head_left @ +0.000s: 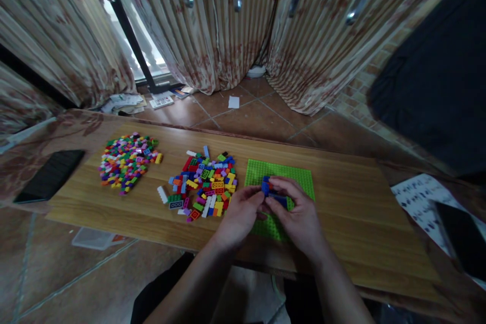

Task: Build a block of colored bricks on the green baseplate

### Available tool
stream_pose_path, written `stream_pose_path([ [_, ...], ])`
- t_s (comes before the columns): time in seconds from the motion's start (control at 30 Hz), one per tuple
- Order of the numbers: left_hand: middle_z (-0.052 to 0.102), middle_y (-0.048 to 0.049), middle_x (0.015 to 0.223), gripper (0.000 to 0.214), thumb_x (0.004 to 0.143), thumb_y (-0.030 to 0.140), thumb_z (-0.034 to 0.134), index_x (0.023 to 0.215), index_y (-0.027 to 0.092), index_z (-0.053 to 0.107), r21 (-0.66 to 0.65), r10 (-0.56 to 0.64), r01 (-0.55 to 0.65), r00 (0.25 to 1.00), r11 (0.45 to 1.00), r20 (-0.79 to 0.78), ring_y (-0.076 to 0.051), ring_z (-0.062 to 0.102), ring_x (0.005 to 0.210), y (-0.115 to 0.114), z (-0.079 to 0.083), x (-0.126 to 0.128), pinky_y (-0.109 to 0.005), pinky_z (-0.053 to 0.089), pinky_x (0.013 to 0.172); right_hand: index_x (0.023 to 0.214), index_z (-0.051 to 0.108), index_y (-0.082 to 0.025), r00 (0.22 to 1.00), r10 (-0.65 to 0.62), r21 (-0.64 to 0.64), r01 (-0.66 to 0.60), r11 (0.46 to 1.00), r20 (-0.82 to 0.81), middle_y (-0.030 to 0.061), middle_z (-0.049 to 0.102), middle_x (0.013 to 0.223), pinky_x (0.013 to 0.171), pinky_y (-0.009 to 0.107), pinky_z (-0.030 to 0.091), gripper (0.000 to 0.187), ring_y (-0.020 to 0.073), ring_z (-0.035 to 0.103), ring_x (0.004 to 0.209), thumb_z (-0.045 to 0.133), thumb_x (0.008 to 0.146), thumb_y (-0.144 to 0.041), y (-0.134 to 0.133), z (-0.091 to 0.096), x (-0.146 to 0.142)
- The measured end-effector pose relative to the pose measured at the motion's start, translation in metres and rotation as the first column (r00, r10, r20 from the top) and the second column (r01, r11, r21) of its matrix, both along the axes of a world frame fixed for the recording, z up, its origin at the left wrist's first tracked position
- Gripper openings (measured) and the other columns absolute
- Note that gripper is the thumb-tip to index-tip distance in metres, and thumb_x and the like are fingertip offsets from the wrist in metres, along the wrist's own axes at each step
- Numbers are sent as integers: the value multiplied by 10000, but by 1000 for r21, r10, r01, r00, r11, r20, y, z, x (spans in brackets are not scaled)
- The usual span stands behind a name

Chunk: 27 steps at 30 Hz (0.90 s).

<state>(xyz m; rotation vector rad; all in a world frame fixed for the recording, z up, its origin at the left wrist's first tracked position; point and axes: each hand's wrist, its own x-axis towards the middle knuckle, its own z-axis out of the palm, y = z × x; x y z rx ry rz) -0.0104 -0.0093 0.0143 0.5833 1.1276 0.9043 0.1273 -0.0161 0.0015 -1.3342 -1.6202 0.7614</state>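
Over the lime-green baseplate [299, 174], both my hands meet around some small blue building bricks [266, 185]. A bit of red shows beside the blue. My left hand [243, 212] pinches the blue bricks from the left, its fingertips partly hidden. From the right, the thumb and fingers of my right hand [298, 207] close on the same bricks. Below them a darker blue piece [280, 200] shows between the hands; whether it is joined to the held bricks I cannot tell. Just left of the baseplate spreads a loose pile of larger mixed-colour bricks [205, 174].
A denser pile of small bricks [127, 162] lies farther left on the wooden tabletop [353, 207]. A black tablet [49, 176] rests past the left end. At the right are a printed sheet [415, 195] and a dark device [461, 235]. A clear plastic container [91, 238] sits on the floor.
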Motion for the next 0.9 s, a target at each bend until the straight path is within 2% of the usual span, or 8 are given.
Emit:
stream_pose_path([
  [0.2,666,-22,692,190,783,280,632,897,137,678,5,-8,9,1000,1000,-15,-105,609,578,-2,0,1,-207,470,571,1119,651,-245,993,7,-37,-3,999,115,65,656,1142,970,435,454,291,228,579,1089,634,829,-263,2,-4,3],
  [0.33,686,-37,760,159,819,266,559,845,147,662,73,-53,68,981,995,-187,-121,632,608,3,-6,-4,-215,464,571,1085,680,-240,965,-28,31,21,999,261,73,681,1105,936,456,463,257,254,575,1061,624,838,-283,4,-5,9],
  [0.47,694,-54,854,196,838,241,517,949,156,655,219,26,91,878,971,-478,-142,638,696,10,-17,-16,-239,475,633,1049,703,-229,924,-73,105,36,994,375,78,708,1042,895,465,471,239,273,571,1018,638,830,-301,7,-5,16],
  [0.6,692,-58,860,209,867,205,474,951,157,659,285,-9,263,749,922,-662,-159,634,779,9,-17,-20,-256,465,705,1035,703,-238,907,-29,133,-30,991,420,65,719,1039,897,465,461,212,268,566,1009,621,842,-273,8,-8,14],
  [0.73,694,-66,887,218,888,182,438,915,161,654,271,-46,365,666,891,-745,-165,631,814,5,-8,-15,-263,461,739,1054,695,-249,893,24,153,-103,983,449,56,713,1080,922,478,445,232,269,559,1036,614,837,-235,8,-12,8],
  [0.9,696,-70,954,238,908,211,431,969,177,658,289,-69,431,646,855,-760,-171,639,868,2,-9,-11,-274,471,795,1076,693,-265,887,26,145,-104,984,462,49,708,1091,929,491,440,265,275,554,1045,614,827,-216,9,-13,8],
])
